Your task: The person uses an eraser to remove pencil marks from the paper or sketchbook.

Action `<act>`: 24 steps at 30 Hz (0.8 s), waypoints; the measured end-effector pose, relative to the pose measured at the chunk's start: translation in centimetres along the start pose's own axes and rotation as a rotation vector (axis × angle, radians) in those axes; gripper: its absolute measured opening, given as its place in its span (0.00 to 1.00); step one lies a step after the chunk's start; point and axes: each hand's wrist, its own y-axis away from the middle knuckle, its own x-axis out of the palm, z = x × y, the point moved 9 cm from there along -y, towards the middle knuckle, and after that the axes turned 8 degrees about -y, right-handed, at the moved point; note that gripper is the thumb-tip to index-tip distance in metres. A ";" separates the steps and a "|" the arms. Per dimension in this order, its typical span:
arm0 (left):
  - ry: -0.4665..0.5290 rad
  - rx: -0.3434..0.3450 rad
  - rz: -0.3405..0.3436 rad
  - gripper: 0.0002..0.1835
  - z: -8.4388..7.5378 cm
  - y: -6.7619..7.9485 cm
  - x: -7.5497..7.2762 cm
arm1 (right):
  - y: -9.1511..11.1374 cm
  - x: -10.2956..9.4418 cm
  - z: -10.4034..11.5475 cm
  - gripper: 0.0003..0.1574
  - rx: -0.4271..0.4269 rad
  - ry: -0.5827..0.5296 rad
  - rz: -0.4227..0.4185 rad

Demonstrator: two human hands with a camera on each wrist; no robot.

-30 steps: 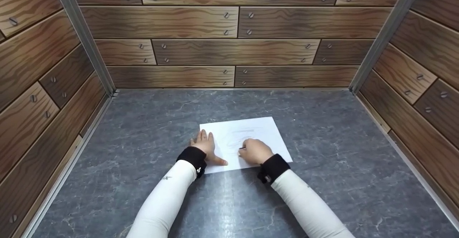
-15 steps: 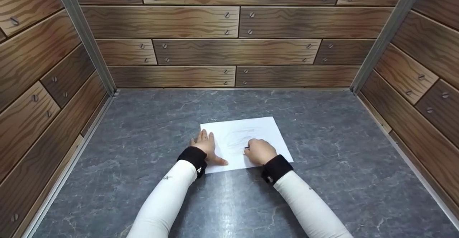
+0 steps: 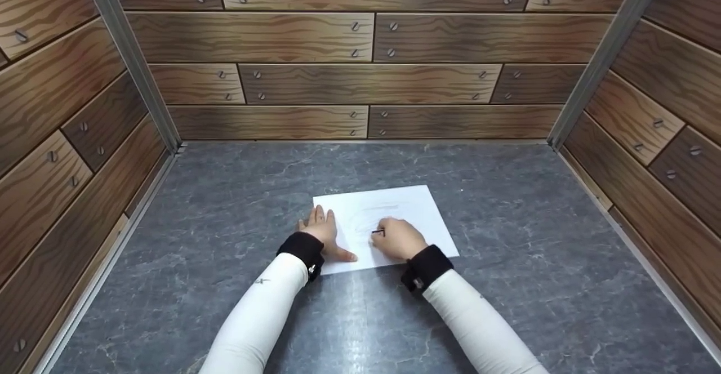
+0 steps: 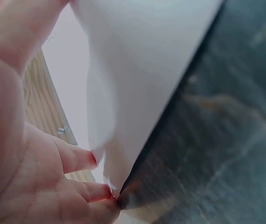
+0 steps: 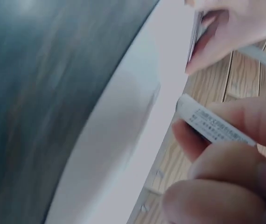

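Observation:
A white sheet of paper [image 3: 436,230] lies slightly turned on the grey table, with faint grey pencil marks [image 3: 383,208] around its middle. My left hand [image 3: 322,232] rests flat on the sheet's left side, fingers spread and thumb stretched along the near edge. Over the middle of the paper, my right hand [image 3: 401,240] pinches an eraser [image 5: 212,123] between thumb and curled fingers. Small printed text covers the eraser's sleeve in the right wrist view. From the head, only a dark bit of it shows. The spot where it meets the paper is hidden.
The grey marbled tabletop [image 3: 236,182] surrounds the sheet. Wood-patterned panels [image 3: 315,84] wall off the back and both sides, with metal posts [image 3: 138,58] in the corners. Black bands [image 3: 429,267] circle both wrists.
My right hand with the eraser has shifted a little right, then back left across the paper. The left hand and the sheet stay put; the head view tilts very slightly.

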 end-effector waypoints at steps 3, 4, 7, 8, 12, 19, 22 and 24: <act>-0.005 -0.005 0.014 0.80 0.0 0.0 0.0 | 0.3 0.6 0.7 0.17 -0.010 0.017 0.022; -0.007 -0.006 0.022 0.80 0.1 0.0 0.1 | 0.4 0.6 0.6 0.18 -0.007 0.026 0.028; -0.003 -0.008 0.028 0.80 0.1 0.1 0.0 | 0.6 0.1 -0.2 0.21 -0.003 0.058 0.018; 0.000 -0.007 0.026 0.80 0.1 0.2 0.0 | 0.6 -0.2 -0.5 0.22 0.000 0.069 0.011; 0.006 -0.001 0.023 0.80 0.0 0.5 -0.2 | 0.9 -1.6 -1.8 0.21 0.038 0.104 -0.018; 0.005 0.005 0.015 0.81 0.0 0.6 -0.3 | 0.6 -0.9 -1.0 0.18 0.018 0.039 -0.010; 0.002 0.005 0.013 0.81 0.0 0.6 -0.2 | 0.4 0.4 0.1 0.18 -0.012 0.001 0.033; 0.006 0.008 0.016 0.81 0.0 0.5 -0.1 | 0.4 0.9 0.5 0.19 -0.018 0.012 0.043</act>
